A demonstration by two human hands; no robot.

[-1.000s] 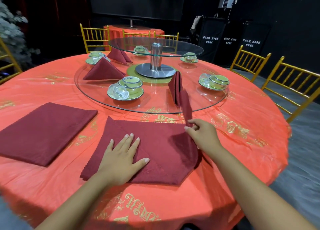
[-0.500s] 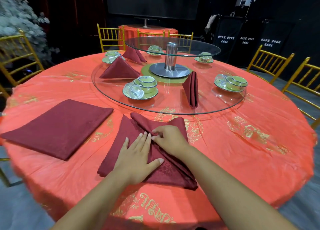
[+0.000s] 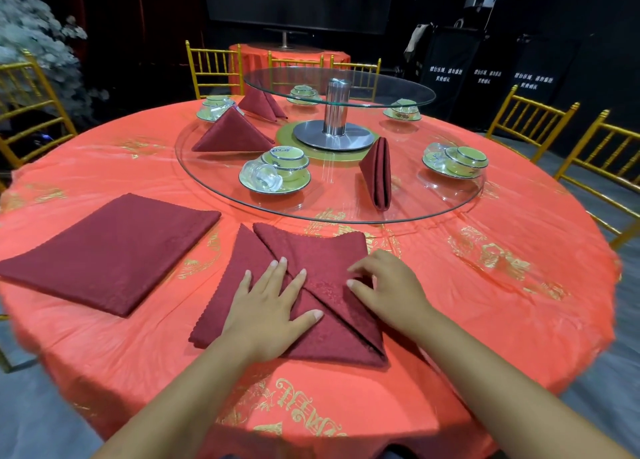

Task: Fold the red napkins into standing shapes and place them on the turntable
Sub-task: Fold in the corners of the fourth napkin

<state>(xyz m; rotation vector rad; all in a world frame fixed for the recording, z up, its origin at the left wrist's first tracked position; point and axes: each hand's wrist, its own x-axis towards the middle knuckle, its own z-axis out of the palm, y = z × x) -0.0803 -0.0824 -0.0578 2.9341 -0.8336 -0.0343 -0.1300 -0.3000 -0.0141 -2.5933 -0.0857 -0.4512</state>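
Fingers of the left hand point(image 3: 270, 306) lie straight and spread, palm down, pressing the half-folded red napkin point(image 3: 322, 250) at lower centre of the frame, just before the glass turntable point(image 3: 433, 202). The right hand point(image 3: 388, 285) arches beside it, fingertips point(image 3: 350, 283) curled onto the folded flap; whether they pinch it I cannot tell.

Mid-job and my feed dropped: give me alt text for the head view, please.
Left hand presses flat on a partly folded red napkin on the orange tablecloth, while the right hand touches its folded-over flap with bent fingers. A flat red napkin lies to the left; three folded napkins stand on the glass turntable beyond.
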